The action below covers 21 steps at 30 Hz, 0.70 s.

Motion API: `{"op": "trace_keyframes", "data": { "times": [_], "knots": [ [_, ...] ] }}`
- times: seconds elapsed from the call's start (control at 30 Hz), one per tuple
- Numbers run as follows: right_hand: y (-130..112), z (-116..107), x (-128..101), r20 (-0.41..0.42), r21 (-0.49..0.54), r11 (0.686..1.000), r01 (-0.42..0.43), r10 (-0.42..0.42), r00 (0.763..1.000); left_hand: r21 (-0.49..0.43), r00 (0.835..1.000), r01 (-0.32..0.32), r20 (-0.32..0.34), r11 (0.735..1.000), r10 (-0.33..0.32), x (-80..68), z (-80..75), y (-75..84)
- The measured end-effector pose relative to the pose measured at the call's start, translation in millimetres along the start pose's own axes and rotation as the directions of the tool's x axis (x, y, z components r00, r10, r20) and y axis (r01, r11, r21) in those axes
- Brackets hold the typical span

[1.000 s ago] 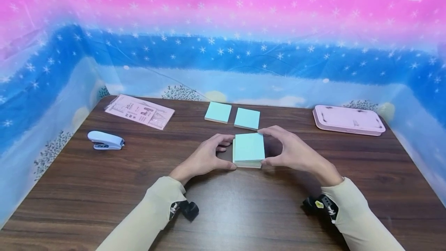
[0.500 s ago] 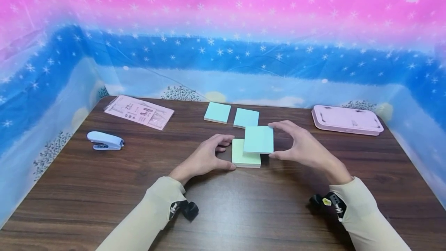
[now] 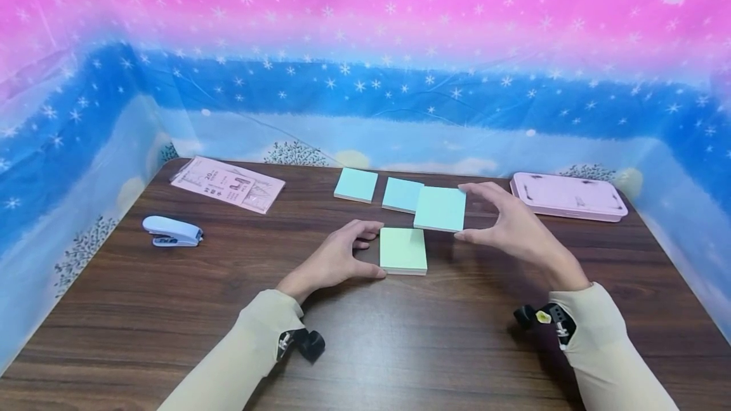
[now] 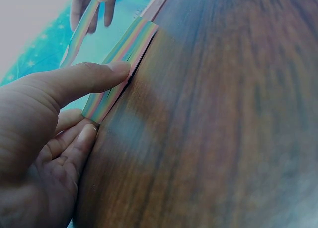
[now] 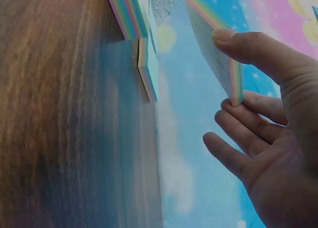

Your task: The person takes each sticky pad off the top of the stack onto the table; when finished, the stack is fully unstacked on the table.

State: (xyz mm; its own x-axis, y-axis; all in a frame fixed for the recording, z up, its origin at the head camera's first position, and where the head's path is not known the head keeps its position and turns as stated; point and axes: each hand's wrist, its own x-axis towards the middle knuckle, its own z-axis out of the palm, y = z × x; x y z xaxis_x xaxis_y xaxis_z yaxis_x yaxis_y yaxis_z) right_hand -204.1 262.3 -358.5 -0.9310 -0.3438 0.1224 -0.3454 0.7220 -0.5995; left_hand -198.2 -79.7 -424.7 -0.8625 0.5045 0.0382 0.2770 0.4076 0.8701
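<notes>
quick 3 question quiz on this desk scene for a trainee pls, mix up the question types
1. True or false: the right hand holds a blue pad clear of the table.
2. What does the left hand touch? A) stapler B) green pad C) pink tray
3. Fill in: two more blue pads lie flat at the table's ___ edge.

Key: 1 true. 2 B, the green pad. 3 far; the two pads lie there.

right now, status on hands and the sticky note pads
Right hand pinches lifted blue pad. Left hand grips green stack on table. Nothing blocking.
</notes>
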Motion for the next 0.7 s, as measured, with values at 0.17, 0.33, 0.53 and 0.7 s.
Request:
{"op": "trace_keyframes", "data": {
  "times": [0.17,0.33,0.53,0.7],
  "knots": [
    [7,-2,5,-0.014,0.002,1.0,-0.027,0.027,1.0,-0.011,1.0,0.009,0.004,1.0,-0.009,-1.3,-0.6,0.3],
    [16,-3,7,-0.011,0.011,0.998,-0.064,0.064,0.998,-0.007,1.0,0.001,0.005,1.0,-0.001,-0.5,-0.6,0.0],
    [28,-2,7,-0.005,0.022,0.992,-0.123,0.123,0.992,-0.003,1.0,-0.002,0.004,1.0,0.002,0.2,-0.6,0.2],
    [38,1,9,-0.007,0.017,0.99,-0.139,0.139,0.99,-0.006,1.0,-0.005,0.005,1.0,0.005,0.0,-0.2,0.3]
  ]
}}
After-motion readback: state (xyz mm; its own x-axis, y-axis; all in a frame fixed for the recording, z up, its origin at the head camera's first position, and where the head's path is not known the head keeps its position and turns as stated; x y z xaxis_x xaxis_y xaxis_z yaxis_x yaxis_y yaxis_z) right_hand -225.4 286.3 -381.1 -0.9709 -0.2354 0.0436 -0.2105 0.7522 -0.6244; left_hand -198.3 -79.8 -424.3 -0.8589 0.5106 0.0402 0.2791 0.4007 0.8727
